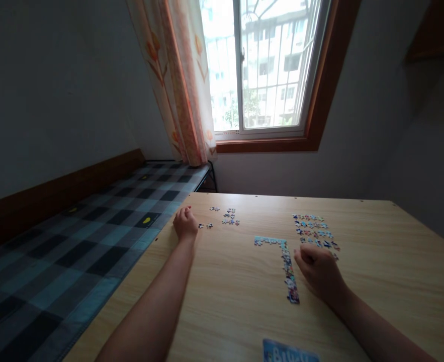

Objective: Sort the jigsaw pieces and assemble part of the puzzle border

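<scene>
My left hand [186, 222] rests closed near the table's left edge, fingers curled; whatever may be inside is hidden. Just right of it lie two loose puzzle pieces [205, 226], with another small group of pieces [230, 217] beyond. My right hand [318, 269] is curled into a fist on the table, its inside hidden too. Joined jigsaw pieces [288, 266] form an L-shaped corner border to the left of that fist. Behind the fist, several rows of loose pieces [314, 226] are laid out, and the hand covers part of the nearest ones.
A light wooden table [222, 286] spans the front. At its near edge lies a blue printed item [289, 352], cut off by the frame. A bed with a checked cover [104, 256] adjoins on the left. Beyond are a curtain [186, 85] and a barred window [270, 70].
</scene>
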Motion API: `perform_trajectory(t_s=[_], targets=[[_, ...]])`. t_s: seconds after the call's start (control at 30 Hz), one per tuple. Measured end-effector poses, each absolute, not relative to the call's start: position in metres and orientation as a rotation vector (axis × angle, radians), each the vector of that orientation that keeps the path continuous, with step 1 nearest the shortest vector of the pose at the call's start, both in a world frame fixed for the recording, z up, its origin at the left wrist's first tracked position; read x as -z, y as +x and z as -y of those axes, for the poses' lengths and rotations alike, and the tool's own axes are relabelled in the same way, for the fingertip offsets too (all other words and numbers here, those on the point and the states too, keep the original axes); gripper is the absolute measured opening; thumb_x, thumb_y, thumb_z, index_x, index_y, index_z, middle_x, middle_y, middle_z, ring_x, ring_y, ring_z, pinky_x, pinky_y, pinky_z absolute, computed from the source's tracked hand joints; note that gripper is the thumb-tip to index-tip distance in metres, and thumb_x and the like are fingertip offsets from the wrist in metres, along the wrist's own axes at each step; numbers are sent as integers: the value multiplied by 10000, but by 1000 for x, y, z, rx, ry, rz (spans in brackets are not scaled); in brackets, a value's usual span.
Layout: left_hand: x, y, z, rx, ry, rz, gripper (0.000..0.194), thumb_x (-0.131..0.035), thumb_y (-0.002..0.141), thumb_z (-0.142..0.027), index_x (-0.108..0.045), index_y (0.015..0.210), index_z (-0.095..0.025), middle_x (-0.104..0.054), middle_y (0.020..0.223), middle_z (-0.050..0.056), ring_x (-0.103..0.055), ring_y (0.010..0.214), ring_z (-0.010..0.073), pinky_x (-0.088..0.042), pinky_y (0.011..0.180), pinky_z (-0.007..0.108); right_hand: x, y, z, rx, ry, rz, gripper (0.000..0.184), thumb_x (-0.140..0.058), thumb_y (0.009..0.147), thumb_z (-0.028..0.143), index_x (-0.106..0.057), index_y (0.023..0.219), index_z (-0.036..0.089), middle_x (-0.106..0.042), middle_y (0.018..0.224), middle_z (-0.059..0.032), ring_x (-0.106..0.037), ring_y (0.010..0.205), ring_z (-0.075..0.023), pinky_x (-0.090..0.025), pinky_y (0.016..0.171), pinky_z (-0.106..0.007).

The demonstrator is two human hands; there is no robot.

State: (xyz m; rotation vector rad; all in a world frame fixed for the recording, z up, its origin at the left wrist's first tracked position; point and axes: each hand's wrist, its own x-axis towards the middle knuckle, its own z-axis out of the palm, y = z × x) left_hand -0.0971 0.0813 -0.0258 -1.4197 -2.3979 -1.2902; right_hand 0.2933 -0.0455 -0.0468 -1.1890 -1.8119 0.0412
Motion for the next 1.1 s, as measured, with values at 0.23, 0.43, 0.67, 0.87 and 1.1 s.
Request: perform_trajectory(t_s=[0.23,0.43,0.67,0.87,1.1], targets=[[27,-123,-78,1045,-1370,2539,451,-316,991,-353,-711,1144,-197,-619,1337,136,-472,1296,355,-262,1127,599,46,293,46,9,-1179,1854,381,-464,906,236,-215,617,224,-263,534,63,-305,467,-97,-236,499,-256],[40,-129,-86,807,-1474,2581,576,-220,1000,-477,-710,1171,-228,-577,1396,144,-430,1352,357,-218,1135,647,46,293,46,21,-1183,1862,378,-458,906,240,-214,618,224,-272,532,58,-315,467,-102,-235,501,-261],[45,-132,-99,669,-1515,2607,514,-340,945,-522,-634,1292,-285,-506,1466,149,-359,1404,389,-170,1117,694,49,295,45,-14,-1185,1853,374,-482,878,231,-236,597,224,-277,528,58,-312,469,-106,-236,507,-266],[34,-138,-107,508,-1623,2639,583,-357,931,-533,-571,1376,-225,-383,1548,183,-296,1447,385,-141,1156,644,51,293,44,-9,-1179,1852,373,-466,886,232,-221,604,225,-277,528,58,-308,473,-105,-237,505,-261],[29,-145,-116,393,-1693,2619,617,-358,934,-558,-526,1421,-220,-354,1562,189,-273,1462,371,-140,1164,634,49,293,43,6,-1171,1860,363,-477,873,220,-251,590,220,-301,532,54,-317,478,-107,-240,514,-264]])
